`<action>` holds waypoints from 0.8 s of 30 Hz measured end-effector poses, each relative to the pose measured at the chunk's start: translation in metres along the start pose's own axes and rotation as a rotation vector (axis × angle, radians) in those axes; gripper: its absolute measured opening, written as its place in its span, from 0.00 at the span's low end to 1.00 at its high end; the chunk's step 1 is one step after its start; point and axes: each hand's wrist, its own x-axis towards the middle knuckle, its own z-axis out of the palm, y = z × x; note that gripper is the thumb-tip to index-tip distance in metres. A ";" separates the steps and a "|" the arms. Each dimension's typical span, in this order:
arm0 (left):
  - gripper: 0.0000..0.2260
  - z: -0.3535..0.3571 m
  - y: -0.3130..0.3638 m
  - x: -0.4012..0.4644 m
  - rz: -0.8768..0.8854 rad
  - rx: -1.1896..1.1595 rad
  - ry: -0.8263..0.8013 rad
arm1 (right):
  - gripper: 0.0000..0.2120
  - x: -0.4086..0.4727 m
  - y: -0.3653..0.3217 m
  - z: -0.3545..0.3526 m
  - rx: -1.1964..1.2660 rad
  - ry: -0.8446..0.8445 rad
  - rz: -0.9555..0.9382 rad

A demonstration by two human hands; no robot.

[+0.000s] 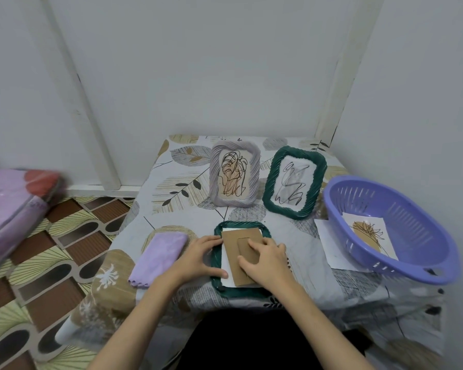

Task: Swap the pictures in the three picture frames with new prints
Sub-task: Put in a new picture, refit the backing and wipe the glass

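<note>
A dark green frame (216, 282) lies face down at the table's front. A brown cardboard backing (233, 240) rests on white paper (226, 263) inside it. My left hand (202, 256) holds the frame's left edge, thumb on the paper. My right hand (265, 259) presses flat on the backing. Behind, a lilac frame (234, 174) stands upright with a leaf drawing. Right of it a second green frame (294, 181) leans with a scribble drawing. A print with a brown spot (369, 235) lies in the purple basket (401, 268).
A folded lilac cloth (159, 256) lies left of the flat frame. A white sheet (329, 244) sits partly under the basket. The small table has a leaf-patterned cover (318, 265) and stands in a wall corner. A pink bundle (14, 209) lies on the floor at left.
</note>
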 end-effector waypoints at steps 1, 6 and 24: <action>0.58 -0.001 0.000 0.001 0.002 0.003 -0.004 | 0.29 0.000 0.000 0.000 0.001 0.001 0.001; 0.58 0.000 0.002 0.001 0.011 -0.016 -0.012 | 0.29 0.002 0.002 -0.002 -0.005 -0.011 0.000; 0.57 0.011 0.004 0.001 -0.028 0.307 0.071 | 0.26 -0.005 0.023 -0.013 0.079 0.046 -0.046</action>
